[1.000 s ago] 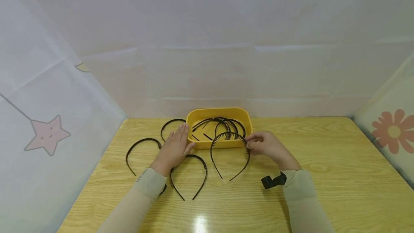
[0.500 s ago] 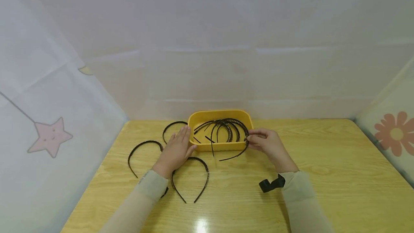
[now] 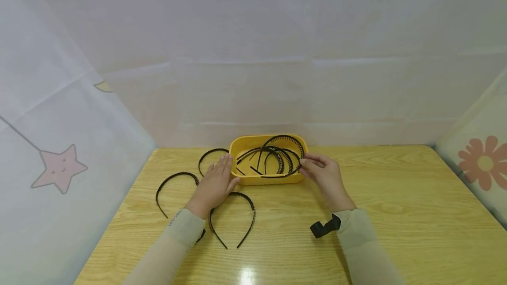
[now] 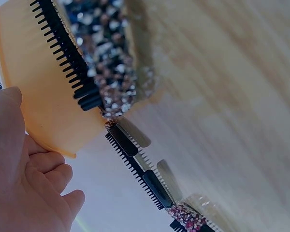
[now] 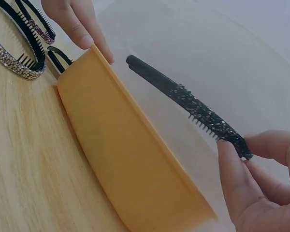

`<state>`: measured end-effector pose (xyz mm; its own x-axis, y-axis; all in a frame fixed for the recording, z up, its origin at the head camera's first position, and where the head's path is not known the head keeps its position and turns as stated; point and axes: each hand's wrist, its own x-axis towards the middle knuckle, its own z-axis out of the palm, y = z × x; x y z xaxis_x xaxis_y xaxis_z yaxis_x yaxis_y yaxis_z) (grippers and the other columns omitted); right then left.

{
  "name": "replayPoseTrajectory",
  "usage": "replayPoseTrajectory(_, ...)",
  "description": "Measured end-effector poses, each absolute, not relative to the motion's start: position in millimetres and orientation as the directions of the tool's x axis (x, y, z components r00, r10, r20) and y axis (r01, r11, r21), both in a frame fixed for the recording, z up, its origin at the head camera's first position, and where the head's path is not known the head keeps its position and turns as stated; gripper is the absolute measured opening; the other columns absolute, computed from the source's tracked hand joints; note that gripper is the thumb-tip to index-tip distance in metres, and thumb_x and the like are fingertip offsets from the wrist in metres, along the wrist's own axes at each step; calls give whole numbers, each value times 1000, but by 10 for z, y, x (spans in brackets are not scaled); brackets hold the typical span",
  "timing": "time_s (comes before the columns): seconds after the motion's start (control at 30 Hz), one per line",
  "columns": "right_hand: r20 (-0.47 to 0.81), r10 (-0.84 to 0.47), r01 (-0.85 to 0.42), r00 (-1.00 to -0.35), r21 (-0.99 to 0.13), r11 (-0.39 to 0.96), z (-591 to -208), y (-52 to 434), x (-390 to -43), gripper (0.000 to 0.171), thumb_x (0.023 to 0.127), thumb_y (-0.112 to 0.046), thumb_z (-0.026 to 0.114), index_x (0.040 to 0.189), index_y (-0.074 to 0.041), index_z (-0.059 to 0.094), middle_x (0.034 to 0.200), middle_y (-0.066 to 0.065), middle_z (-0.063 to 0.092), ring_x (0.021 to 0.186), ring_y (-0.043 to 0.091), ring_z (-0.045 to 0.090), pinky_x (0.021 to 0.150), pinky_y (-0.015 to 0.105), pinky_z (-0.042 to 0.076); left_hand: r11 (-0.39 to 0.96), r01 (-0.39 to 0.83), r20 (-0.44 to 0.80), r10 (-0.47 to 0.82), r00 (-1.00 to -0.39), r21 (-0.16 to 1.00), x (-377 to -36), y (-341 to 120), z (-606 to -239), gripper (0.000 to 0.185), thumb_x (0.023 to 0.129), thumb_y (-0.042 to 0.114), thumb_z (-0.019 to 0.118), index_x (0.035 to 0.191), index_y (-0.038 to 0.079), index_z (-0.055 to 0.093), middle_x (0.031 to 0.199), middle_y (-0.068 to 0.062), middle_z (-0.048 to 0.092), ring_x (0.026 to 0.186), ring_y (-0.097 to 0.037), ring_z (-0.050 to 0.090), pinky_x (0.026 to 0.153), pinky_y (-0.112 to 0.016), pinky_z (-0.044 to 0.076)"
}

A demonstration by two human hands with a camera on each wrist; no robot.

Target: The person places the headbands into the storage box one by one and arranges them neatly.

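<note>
My right hand (image 3: 322,175) pinches a black toothed headband (image 5: 198,106) covered in glittery stones, between thumb and fingers. In the head view this headband overlaps the yellow bin (image 3: 273,180), above its right side. Several dark headbands (image 3: 282,162) lie inside the bin. With fingers straight, my left hand (image 3: 214,184) rests against the bin's left end. Around that hand, three more headbands lie on the table: one behind it (image 3: 206,155), one to its left (image 3: 168,179) and one in front (image 3: 253,214). Sparkling stones (image 4: 104,63) show on the nearest headband in the left wrist view.
The wooden table (image 3: 396,214) runs up to a pale cloth backdrop (image 3: 277,87), close behind the bin. Printed cloth walls stand at both sides, with a pink star (image 3: 61,168) on the left. A black strap (image 3: 326,228) sticks out from the right sleeve.
My right hand has raised and turned the headband, so its open ends have swung from the front of the bin up over it. The left hand stays at the bin's end.
</note>
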<state>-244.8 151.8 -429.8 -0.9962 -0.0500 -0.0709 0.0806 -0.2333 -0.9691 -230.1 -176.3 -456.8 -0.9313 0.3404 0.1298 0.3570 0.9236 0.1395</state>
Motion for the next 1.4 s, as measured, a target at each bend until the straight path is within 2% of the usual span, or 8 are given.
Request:
replayPoseTrajectory(0.37,-92,63,69,-994,-948,-309,-4340,1439,-2457,41,99,-5,66,136,8,54,108,5,64,94,12,70,94,29,57,924,357,138,339,-930,136,-2291,-1763,-4555,75,109,45,43,160,-3,18,166,-20,18,153,-35,19,122,-57,21)
replayPoseTrajectory(0.57,-78,100,47,-992,-957,-286,-4370,1389,-2461,41,97,-3,68,134,9,55,105,6,63,91,12,69,93,31,58,930,350,130,335,-933,116,-2291,-1766,-4559,76,109,46,44,160,-3,18,166,-20,19,153,-34,19,122,-57,21)
replayPoseTrajectory(0.8,8,135,-22,-991,-995,-102,-4395,1351,-2473,37,96,-1,68,130,9,60,112,17,63,84,10,70,83,27,60,929,350,130,335,-933,120,-2284,-1757,-4536,76,109,46,43,160,-3,17,166,-20,19,154,-34,18,123,-56,21)
replayPoseTrajectory(0.93,40,154,-37,-987,-999,18,-4401,1329,-2481,35,96,-4,70,129,8,62,114,22,64,85,13,71,81,27,61,927,350,131,334,-933,134,-2278,-1749,-4517,75,109,45,43,160,-3,17,166,-21,20,154,-34,19,122,-56,21)
replayPoseTrajectory(1.07,87,161,-60,-983,-985,163,-4411,1311,-2487,35,96,-6,71,128,5,65,114,22,68,90,22,73,78,27,62,926,350,137,332,-933,139,-2284,-1747,-4521,75,109,45,44,160,-3,18,166,-21,21,154,-34,19,123,-56,20)
replayPoseTrajectory(1.2,157,154,-106,-976,-951,292,-4404,1291,-2479,33,96,-7,72,126,5,67,112,21,70,91,27,73,72,21,60,928,350,142,332,-933,129,-2299,-1756,-4544,75,109,45,45,160,-3,18,166,-21,20,153,-33,20,122,-57,21)
replayPoseTrajectory(1.4,199,176,-126,-964,-924,360,-4400,1277,-2458,25,93,-5,74,115,5,70,100,18,71,84,28,72,64,16,56,928,347,137,330,-934,135,-2295,-1758,-4549,76,108,45,46,160,-3,17,166,-21,20,153,-33,19,122,-57,22)
